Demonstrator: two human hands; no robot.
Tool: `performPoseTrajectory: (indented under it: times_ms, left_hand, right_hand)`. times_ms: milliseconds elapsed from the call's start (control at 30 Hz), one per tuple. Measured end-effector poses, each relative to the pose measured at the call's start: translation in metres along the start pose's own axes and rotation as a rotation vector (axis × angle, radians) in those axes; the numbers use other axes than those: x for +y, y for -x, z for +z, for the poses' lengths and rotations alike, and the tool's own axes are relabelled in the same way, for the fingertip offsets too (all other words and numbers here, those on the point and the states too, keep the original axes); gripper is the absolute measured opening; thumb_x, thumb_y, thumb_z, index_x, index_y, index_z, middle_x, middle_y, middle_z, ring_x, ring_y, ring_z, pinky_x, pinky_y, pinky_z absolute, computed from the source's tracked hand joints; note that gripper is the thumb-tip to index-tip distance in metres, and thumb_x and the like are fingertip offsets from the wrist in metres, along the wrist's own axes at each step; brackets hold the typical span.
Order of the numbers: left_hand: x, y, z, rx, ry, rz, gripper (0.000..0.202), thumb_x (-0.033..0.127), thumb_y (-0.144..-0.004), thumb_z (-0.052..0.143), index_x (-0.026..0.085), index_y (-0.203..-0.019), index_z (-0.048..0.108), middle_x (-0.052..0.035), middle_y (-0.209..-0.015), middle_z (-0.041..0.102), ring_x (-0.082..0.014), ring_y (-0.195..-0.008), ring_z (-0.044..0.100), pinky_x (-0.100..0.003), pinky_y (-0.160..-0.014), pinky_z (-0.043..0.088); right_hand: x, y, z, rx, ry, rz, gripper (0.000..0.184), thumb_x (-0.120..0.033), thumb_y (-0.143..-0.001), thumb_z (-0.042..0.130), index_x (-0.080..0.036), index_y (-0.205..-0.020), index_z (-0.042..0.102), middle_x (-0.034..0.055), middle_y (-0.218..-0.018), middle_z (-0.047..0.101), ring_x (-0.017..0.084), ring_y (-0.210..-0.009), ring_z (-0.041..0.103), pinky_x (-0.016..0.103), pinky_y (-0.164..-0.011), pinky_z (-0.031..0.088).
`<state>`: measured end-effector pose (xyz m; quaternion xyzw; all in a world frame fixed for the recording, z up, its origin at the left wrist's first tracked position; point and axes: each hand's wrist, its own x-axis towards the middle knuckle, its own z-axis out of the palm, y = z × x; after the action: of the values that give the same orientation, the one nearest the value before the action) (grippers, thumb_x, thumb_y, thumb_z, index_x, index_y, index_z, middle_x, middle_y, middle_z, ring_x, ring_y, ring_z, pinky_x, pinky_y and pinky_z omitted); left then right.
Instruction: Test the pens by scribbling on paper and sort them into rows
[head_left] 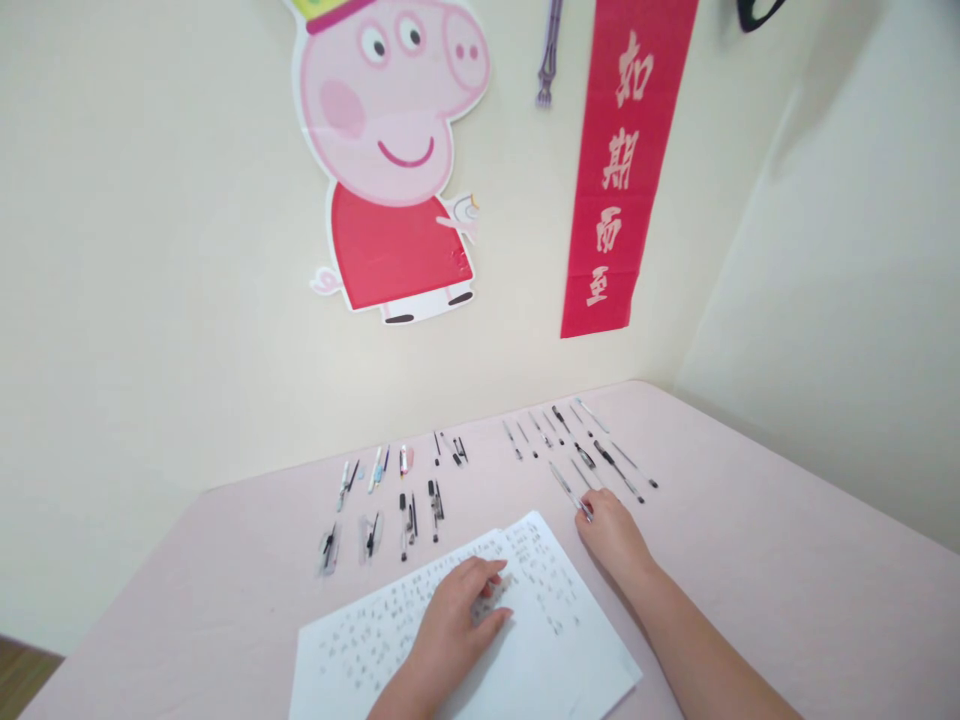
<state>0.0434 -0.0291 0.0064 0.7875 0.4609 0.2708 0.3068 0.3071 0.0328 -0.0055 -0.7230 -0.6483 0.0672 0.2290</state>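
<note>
My left hand (455, 622) rests on white paper sheets (547, 650) covered with rows of small handwriting. Its thumb and fingers are apart, slightly curled, and nothing shows between them. To the right of the sheets, my right hand (611, 532) is closed on the near end of a clear pen (564, 480), which lies on or just above the table; the contact is too small to make out. A thin dark refill or pen (582, 474) lies just beyond that hand. Farther back, a black-gripped pen (619, 470) slants beside several other pens.
The pink-covered table (780, 560) meets the wall at the back. Several pens with caps and refills (412, 518) lie in small groups at the left, some near clear wrappers (370, 535). A pig cutout (401, 240) and a red banner (622, 180) are on the wall.
</note>
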Motion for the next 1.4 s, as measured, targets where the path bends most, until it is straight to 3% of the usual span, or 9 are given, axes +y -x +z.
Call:
performPoseTrajectory:
  times_ms: [300,600,867,1400]
  left_hand:
    - [0.001,0.0,0.0,-0.001,0.005,0.01,0.043,0.014,-0.071,0.061,0.023,-0.114,0.06,-0.0046,-0.097,0.064,-0.0181,-0.086,0.058,-0.034,-0.083,0.045]
    - [0.002,-0.001,-0.001,-0.011,-0.009,-0.007,0.041,0.016,-0.072,0.061,0.023,-0.113,0.06,-0.0052,-0.098,0.064,-0.0188,-0.088,0.058,-0.034,-0.084,0.045]
    - [0.003,0.0,0.0,0.003,0.0,0.008,0.04,0.02,-0.074,0.061,0.024,-0.113,0.061,-0.0056,-0.096,0.065,-0.0193,-0.087,0.058,-0.034,-0.084,0.046]
    - [-0.002,0.0,0.001,0.008,-0.008,0.023,0.042,0.018,-0.072,0.062,0.024,-0.113,0.06,-0.0047,-0.095,0.064,-0.019,-0.087,0.058,-0.034,-0.083,0.046]
  right_hand:
    - [-0.004,-0.001,-0.001,-0.036,0.068,-0.004,0.017,-0.013,-0.084,0.047,-0.013,-0.081,0.064,0.0116,-0.088,0.06,0.021,-0.084,0.059,0.028,-0.075,0.039]
    - [-0.005,0.001,0.002,-0.013,0.025,-0.022,0.031,-0.012,-0.085,0.047,-0.013,-0.112,0.062,0.0116,-0.095,0.057,0.021,-0.084,0.059,0.029,-0.077,0.041]
    - [-0.003,-0.004,0.008,0.02,0.049,-0.012,0.031,-0.013,-0.085,0.046,-0.016,-0.107,0.068,0.0086,-0.09,0.055,0.017,-0.076,0.059,0.027,-0.073,0.043]
    - [-0.005,-0.005,0.005,0.019,0.052,0.01,0.03,-0.014,-0.087,0.045,-0.015,-0.107,0.067,0.0095,-0.093,0.056,0.018,-0.08,0.06,0.026,-0.075,0.042]
